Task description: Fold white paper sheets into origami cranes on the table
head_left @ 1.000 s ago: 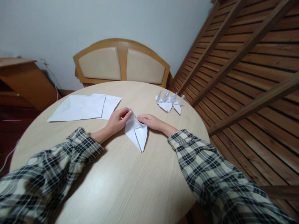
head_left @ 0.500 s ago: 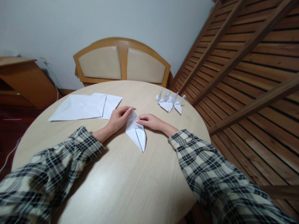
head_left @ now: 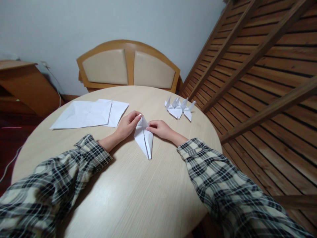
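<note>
A folded sheet of white paper (head_left: 143, 140), long and kite-shaped with a slit down its middle, is held between my hands, its narrow point toward me. My left hand (head_left: 128, 125) pinches the top corner between thumb and fingers. At the right edge, my right hand (head_left: 160, 129) grips the paper, thumb on top; the fingers beneath are partly hidden. The right flap is folded in toward the centre slit, so that side looks narrower than the left. Several folded paper cranes (head_left: 179, 108) stand close together at the far right of the table.
White paper sheets (head_left: 81, 114) with crease marks lie overlapping at the table's left. The round wooden table (head_left: 119, 198) has a padded headboard-like panel (head_left: 106, 67) behind it. A slatted wooden wall (head_left: 260, 82) rises at the right, and a wooden cabinet (head_left: 27, 86) stands at the left.
The paper's right flap has moved inward toward the centre slit, making the lower part narrower. Both hands keep their grip, with only slight shifts.
</note>
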Demonstrator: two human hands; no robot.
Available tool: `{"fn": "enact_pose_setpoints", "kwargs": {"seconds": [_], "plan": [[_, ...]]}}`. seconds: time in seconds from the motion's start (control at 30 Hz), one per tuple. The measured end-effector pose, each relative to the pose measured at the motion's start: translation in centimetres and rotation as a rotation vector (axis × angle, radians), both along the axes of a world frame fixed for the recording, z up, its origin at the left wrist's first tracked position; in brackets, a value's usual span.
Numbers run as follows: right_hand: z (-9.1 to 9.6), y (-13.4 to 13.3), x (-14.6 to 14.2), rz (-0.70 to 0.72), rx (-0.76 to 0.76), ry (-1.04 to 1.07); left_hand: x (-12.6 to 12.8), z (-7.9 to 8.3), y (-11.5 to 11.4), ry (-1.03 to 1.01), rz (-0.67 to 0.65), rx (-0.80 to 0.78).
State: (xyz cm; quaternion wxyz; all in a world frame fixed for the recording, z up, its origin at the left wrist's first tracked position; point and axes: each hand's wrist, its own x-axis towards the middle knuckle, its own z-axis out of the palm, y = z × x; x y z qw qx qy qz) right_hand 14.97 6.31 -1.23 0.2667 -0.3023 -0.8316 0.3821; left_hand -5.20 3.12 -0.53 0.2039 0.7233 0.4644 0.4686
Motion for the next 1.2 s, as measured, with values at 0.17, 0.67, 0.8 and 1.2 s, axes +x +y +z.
{"fn": "enact_pose_setpoints", "kwargs": {"seconds": [0.17,0.67,0.8,1.2], "plan": [[-0.3,0.4,0.3,-0.054,0.060,0.003,0.1,0.0,0.1,0.125,0.010,-0.035],[0.5,0.9,0.8,0.139,-0.091,-0.050,-0.2,-0.2,0.1,0.232,0.075,-0.042],[0.0,0.9,0.8,0.089,-0.066,0.005,-0.2,-0.5,0.3,0.243,0.089,-0.095],[-0.6,1.2,0.8,-0.190,0.147,-0.087,0.1,-1.1,-0.2,0.719,0.124,0.238]]}}
